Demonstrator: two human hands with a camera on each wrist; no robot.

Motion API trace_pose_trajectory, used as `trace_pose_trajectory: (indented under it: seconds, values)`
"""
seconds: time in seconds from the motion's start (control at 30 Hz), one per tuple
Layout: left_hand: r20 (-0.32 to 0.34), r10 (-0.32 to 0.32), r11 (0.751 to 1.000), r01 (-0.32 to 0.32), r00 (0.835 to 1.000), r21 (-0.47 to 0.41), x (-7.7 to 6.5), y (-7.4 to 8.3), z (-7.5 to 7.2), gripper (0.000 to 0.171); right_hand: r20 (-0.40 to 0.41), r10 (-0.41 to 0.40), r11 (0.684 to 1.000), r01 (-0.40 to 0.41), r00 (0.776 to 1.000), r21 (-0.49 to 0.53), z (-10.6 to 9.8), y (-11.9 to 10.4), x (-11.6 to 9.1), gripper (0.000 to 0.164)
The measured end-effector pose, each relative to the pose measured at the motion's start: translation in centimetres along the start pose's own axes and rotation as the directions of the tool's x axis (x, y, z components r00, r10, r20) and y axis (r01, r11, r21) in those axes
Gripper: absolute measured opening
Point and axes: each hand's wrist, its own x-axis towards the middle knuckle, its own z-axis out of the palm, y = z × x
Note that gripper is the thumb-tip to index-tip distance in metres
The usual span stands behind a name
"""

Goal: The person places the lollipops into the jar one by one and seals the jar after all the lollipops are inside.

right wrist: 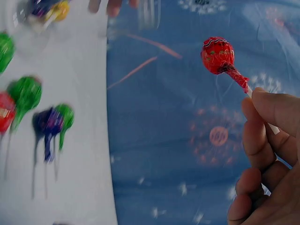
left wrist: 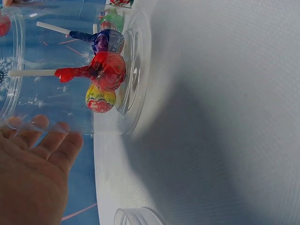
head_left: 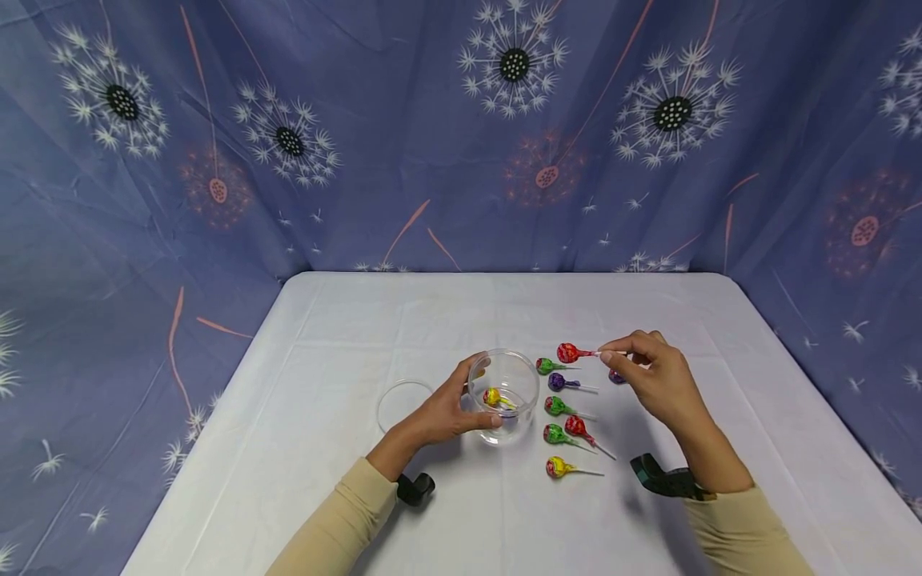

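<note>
My left hand (head_left: 450,408) grips a clear plastic jar (head_left: 529,396), thumb at its near side and fingers round the left. The open mouth of the jar faces up, and a yellow-wrapped lollipop (head_left: 493,397) shows inside. Through its wall in the left wrist view I see red (left wrist: 110,70) and purple lollipops beside the yellow one. To the right, my right hand (head_left: 659,376) pinches a red lollipop (head_left: 567,353) by its white stick, between thumb and index finger. The candy end points left, toward the jar, above the table.
Green, purple, red and yellow lollipops (head_left: 556,467) lie in a loose column right of the jar. Another purple lollipop (head_left: 617,376) is partly hidden behind the right hand. A clear round lid (head_left: 379,408) lies left of the jar on the white-covered table (head_left: 346,312).
</note>
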Motion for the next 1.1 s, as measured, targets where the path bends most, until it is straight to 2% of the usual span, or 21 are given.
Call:
trace_pose_trajectory:
  seconds: [0.37, 0.53, 0.93, 1.1]
  values:
    - [0.003, -0.016, 1.0, 0.016, 1.0, 0.006, 0.0, 0.0, 0.0, 0.094, 0.053, -0.085, 0.993, 0.08, 0.995, 0.087, 2.2, -3.3, 1.1, 0.007]
    - [0.006, -0.015, 1.0, 0.015, 1.0, -0.003, 0.0, 0.2, -0.1, 0.093, 0.093, -0.125, 0.989, 0.117, 0.988, 0.091, 3.6, -4.1, 1.5, 0.005]
    - [0.018, 0.014, 0.999, -0.013, 1.0, -0.038, 0.0, 0.1, -0.2, 0.095, 0.175, -0.215, 0.975, 0.204, 0.961, 0.084, 6.6, -5.0, 1.7, 0.007]
    - [0.018, 0.006, 0.999, -0.006, 1.0, -0.036, 0.0, 0.1, -0.2, 0.094, 0.182, -0.257, 0.967, 0.251, 0.949, 0.054, 7.8, -4.9, 1.7, 0.006]
